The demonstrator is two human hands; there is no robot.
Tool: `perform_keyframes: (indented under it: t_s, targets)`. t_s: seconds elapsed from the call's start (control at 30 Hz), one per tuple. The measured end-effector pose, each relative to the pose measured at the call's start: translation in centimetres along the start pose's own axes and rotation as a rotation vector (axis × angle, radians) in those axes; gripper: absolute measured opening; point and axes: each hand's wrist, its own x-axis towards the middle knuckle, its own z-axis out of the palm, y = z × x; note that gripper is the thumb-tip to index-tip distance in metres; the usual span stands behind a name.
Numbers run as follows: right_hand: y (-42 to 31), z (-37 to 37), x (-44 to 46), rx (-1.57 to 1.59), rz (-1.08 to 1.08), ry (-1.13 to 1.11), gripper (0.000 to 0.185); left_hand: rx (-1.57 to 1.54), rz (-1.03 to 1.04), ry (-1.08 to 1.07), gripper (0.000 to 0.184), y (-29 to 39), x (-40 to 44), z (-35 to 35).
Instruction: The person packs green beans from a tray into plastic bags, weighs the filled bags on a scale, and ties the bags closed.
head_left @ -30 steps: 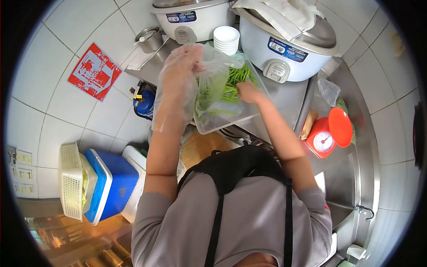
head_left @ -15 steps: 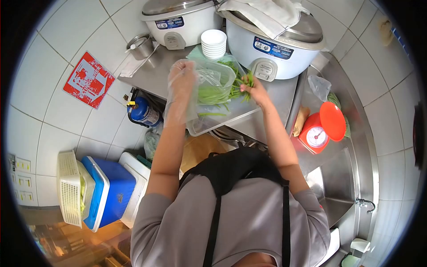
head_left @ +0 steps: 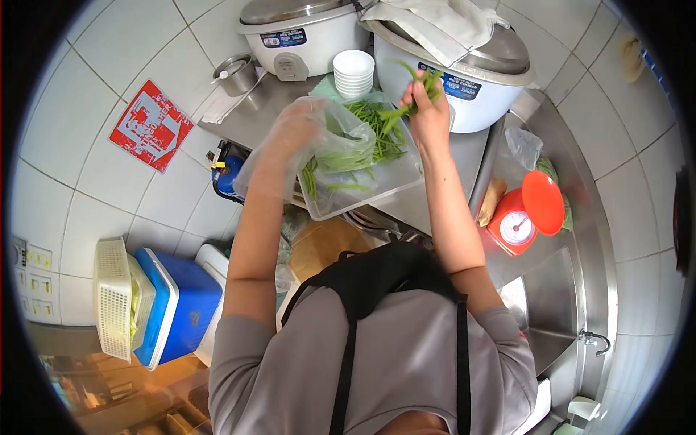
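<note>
My left hand [head_left: 299, 125] is closed on a clear plastic bag [head_left: 344, 138], whose film also hangs over the wrist. Green cut vegetables show through the bag, which rests over a clear plastic tray [head_left: 391, 190]. Loose green pieces [head_left: 391, 145] lie in the tray beside the bag. Raised above the tray's right side, my right hand [head_left: 429, 112] grips a small bunch of green vegetables [head_left: 406, 109] in its fingers, in front of the larger rice cooker.
Two rice cookers [head_left: 315, 43] [head_left: 475, 109] stand behind the tray, with stacked white bowls [head_left: 354, 72] between them. A metal pot [head_left: 238, 75] is at back left. A red scale [head_left: 516, 226] sits right, near a sink [head_left: 551, 297]. A blue cooler [head_left: 190, 308] stands at lower left.
My right hand has come up out of the tray with a bunch of green vegetables and moved toward the larger cooker. My left hand still holds the bag over the tray.
</note>
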Motion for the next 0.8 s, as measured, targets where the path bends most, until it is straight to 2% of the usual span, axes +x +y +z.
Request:
perform_keyframes:
  t_s: [0.1, 0.13, 0.17, 0.2, 0.27, 0.3, 0.4, 0.53, 0.63, 0.73, 0.8]
  targets:
    - [-0.5, 4.3, 0.6, 0.223, 0.057, -0.11, 0.024, -0.48, -0.113, -0.226, 0.053, -1.0, 0.4, -0.5]
    - [0.5, 5.3, 0.7, 0.175, 0.093, -0.143, 0.021, -0.589, -0.172, -0.306, 0.057, -1.2, 0.4, -1.1]
    - [1.3, 6.1, 0.4, -0.037, 0.06, -0.153, 0.021, -0.697, -0.232, -0.385, 0.061, -1.3, 0.4, -1.5]
    - [2.0, 6.7, 0.1, -0.248, 0.024, -0.163, 0.021, -0.662, -0.223, -0.376, 0.062, -0.8, 0.5, -1.6]
    - [5.3, 6.6, -0.4, -0.434, -0.159, -0.296, 0.023, -0.594, -0.204, -0.356, 0.063, 0.3, 0.6, -1.6]
    - [6.8, 6.2, -0.5, -0.525, -0.252, -0.362, 0.024, -0.66, -0.248, -0.332, 0.064, 0.9, 0.4, -2.0]
    - [8.0, 4.1, -0.7, -0.656, -0.113, -0.619, 0.024, -0.817, -0.346, -0.278, 0.066, 1.4, -0.2, -2.8]
    - [8.1, 2.4, 1.6, -1.121, -0.099, -0.99, 0.026, -0.84, -0.329, -0.288, 0.065, 0.1, -0.4, -2.5]
    - [7.1, 4.9, 2.4, -1.54, 0.098, -1.231, 0.033, -0.8, -0.309, -0.3, 0.063, 1.3, -0.3, -2.5]
    - [6.9, 7.8, 1.1, -1.605, 0.312, -1.13, 0.044, -0.785, -0.312, -0.31, 0.061, 1.9, -0.2, -2.1]
    - [7.0, 7.8, 2.2, -1.607, 0.178, -1.362, 0.047, -0.764, -0.314, -0.314, 0.06, 1.6, 0.4, -2.1]
